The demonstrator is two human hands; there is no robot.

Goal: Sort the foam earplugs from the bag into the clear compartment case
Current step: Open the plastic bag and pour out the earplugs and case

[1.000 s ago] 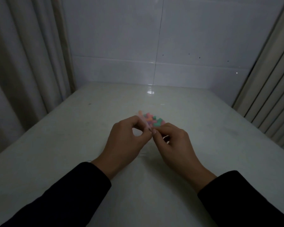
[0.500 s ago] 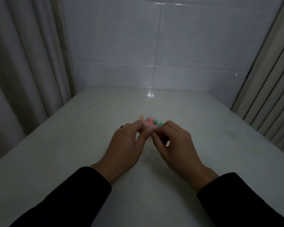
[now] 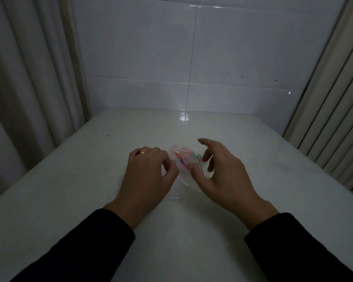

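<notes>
A small clear zip bag [image 3: 189,166] with several coloured foam earplugs [image 3: 184,152] inside lies on the white table [image 3: 90,180] between my hands. My left hand [image 3: 149,174], a gold ring on one finger, is curled and pinches the bag's left lip. My right hand [image 3: 222,174] has its thumb and a bent finger on the bag's right lip, by the end of the red zip line, while its index finger points up and away. The bag's mouth is spread between the two hands. No compartment case is in view.
A white tiled wall [image 3: 192,58] closes the table's far edge. Pale curtains [image 3: 29,78] hang along the left side and ribbed vertical panels [image 3: 334,98] stand on the right. Black sleeves cover both forearms at the near edge.
My hands were pinched together on the bag's top; now they have pulled apart, the bag's mouth has spread, and my right fingers have fanned out. The camera has tilted up slightly.
</notes>
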